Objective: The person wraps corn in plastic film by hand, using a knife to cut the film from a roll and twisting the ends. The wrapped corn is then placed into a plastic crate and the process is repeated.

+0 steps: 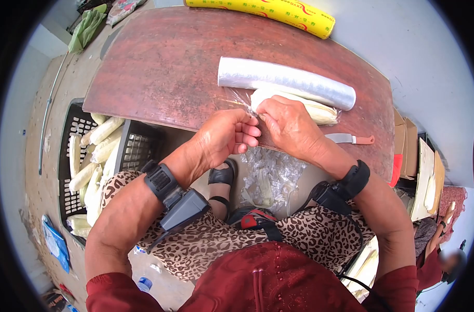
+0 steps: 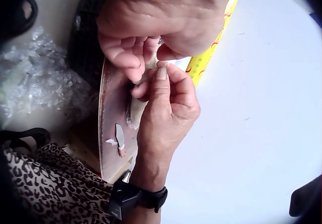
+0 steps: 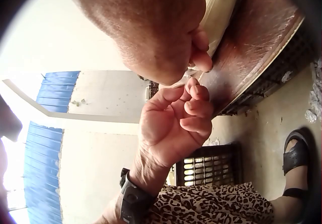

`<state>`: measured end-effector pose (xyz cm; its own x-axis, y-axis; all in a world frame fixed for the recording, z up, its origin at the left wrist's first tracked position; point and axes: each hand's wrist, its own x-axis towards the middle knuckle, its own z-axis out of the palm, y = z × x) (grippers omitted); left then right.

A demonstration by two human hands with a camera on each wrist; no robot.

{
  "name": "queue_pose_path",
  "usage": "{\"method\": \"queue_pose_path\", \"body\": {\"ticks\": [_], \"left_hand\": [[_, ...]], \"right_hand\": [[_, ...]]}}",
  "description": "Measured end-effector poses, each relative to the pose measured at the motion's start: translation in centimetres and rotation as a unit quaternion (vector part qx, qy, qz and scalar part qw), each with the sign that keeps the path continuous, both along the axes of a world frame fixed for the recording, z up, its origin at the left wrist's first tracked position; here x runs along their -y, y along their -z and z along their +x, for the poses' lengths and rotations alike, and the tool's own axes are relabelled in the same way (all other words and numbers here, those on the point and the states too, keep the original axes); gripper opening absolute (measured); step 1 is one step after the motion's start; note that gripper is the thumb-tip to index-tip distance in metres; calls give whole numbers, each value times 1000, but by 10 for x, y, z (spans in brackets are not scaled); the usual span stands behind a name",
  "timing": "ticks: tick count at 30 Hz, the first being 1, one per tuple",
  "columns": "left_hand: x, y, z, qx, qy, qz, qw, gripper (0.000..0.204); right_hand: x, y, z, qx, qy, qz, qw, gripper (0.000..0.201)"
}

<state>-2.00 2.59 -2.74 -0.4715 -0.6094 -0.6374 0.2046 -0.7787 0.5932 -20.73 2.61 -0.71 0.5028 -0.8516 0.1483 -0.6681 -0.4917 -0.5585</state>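
both the left hand (image 1: 225,134) and right hand (image 1: 291,124) pinch plastic film (image 1: 241,97) by the corn (image 1: 321,111), and i fear pulling hard could tear it.

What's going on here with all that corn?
Somebody's left hand and right hand are pinching clear plastic film at one end of an ear of corn on the wooden table. A roll of clear film lies just beyond it, with a knife off to the right. More ears fill a black crate on the left.
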Motion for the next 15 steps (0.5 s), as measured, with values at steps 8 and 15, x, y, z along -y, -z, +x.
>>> {"method": "queue_pose_path", "body": {"ticks": [8,15], "left_hand": [[-5,2,-5,12,-31,-48,998,13],[-19,-11,-2,80,-53,-61,994,11]], "right_hand": [[0,-1,0,2,-1,2,1000,8],[-3,-3,-1,-6,-8,1,1000,10]]}}
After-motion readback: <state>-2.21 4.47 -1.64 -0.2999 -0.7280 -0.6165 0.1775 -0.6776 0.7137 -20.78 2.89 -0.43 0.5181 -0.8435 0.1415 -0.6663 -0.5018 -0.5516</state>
